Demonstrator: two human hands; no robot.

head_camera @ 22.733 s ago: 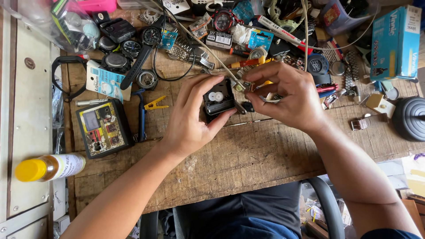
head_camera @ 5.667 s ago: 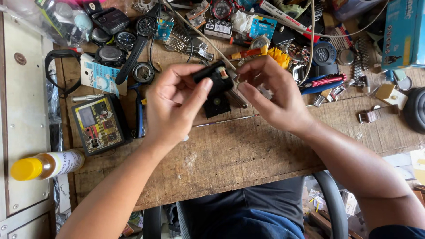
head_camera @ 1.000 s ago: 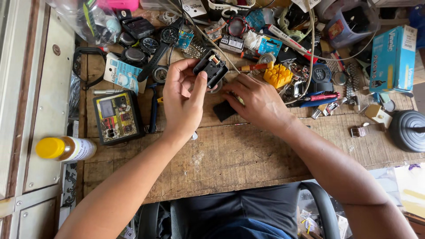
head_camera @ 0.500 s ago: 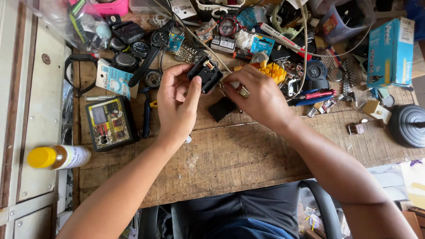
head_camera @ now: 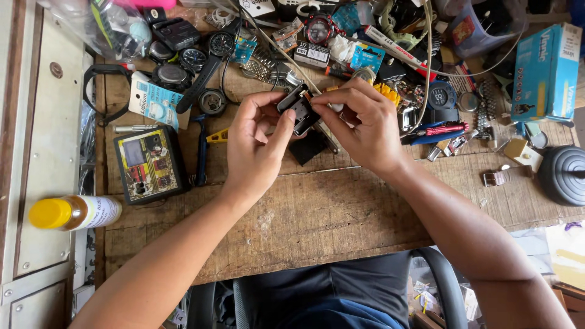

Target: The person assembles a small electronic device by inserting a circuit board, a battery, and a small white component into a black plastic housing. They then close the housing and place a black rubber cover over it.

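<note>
- Above the back half of the wooden bench [head_camera: 341, 207], your left hand [head_camera: 259, 146] pinches a small black device [head_camera: 298, 109] between thumb and fingers, lifted clear of the boards.
- Your right hand [head_camera: 365, 125] meets it from the other side, fingertips closed on the device's upper edge; the two hands are together on the one piece.
- Just under the hands a flat black pad [head_camera: 309, 148] lies on the wood, partly hidden by your fingers.
- Behind the hands the clutter begins at once: watches [head_camera: 219, 44], small battery cards [head_camera: 311, 55] and a yellow part [head_camera: 390, 92] crowd the back edge, so you have no free room in that direction.
- To your left, a square black tester [head_camera: 149, 164] sits near your left wrist, with a blue-handled tool [head_camera: 202, 149] between it and the hand.
- Further left, past the bench edge, a yellow-capped bottle [head_camera: 73, 212] lies on its side on a pale metal surface [head_camera: 52, 152].
- To your right, red and blue pens [head_camera: 439, 130] lie just beside your right hand; a blue carton [head_camera: 545, 73] and a round black lid [head_camera: 563, 175] stand well apart, near the right edge.
- Your open room is the bare wood under your forearms, running to the near edge of the bench.
</note>
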